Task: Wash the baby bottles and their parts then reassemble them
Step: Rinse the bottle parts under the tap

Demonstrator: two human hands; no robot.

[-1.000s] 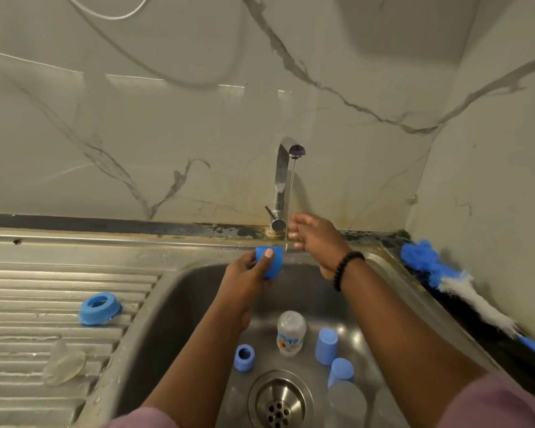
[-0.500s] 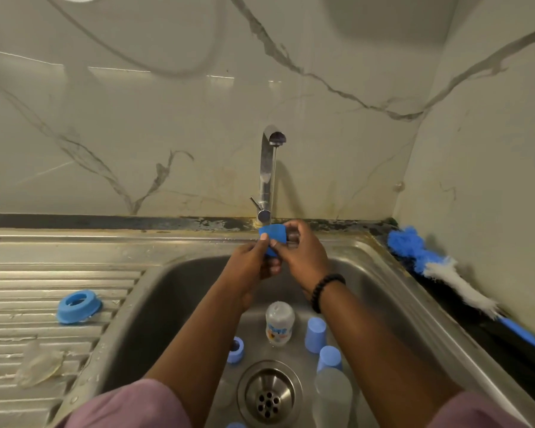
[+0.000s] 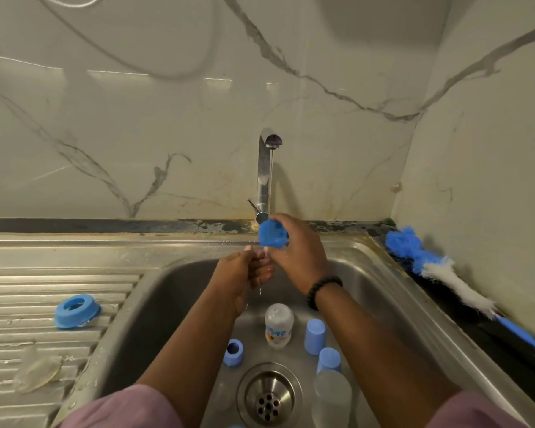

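A steel sink (image 3: 179, 291) holds a small clear bottle (image 3: 279, 325) and blue caps near the drain. Under the far tap (image 3: 264, 177), the right hand (image 3: 300, 254) pinches a blue cap (image 3: 271, 233); the left hand (image 3: 244, 273) cups loosely beneath, holding nothing.

Right hand (image 3: 300, 254) holding blue cap (image 3: 271, 232) under tap (image 3: 264, 174), left hand (image 3: 244, 273) cupped below

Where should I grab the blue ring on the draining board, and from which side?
Take the blue ring by its outer rim, coming from above. It lies nearly flat on the ridged draining board, hole facing up, nothing touching it, so a pinch across the rim or through the hole looks easiest.
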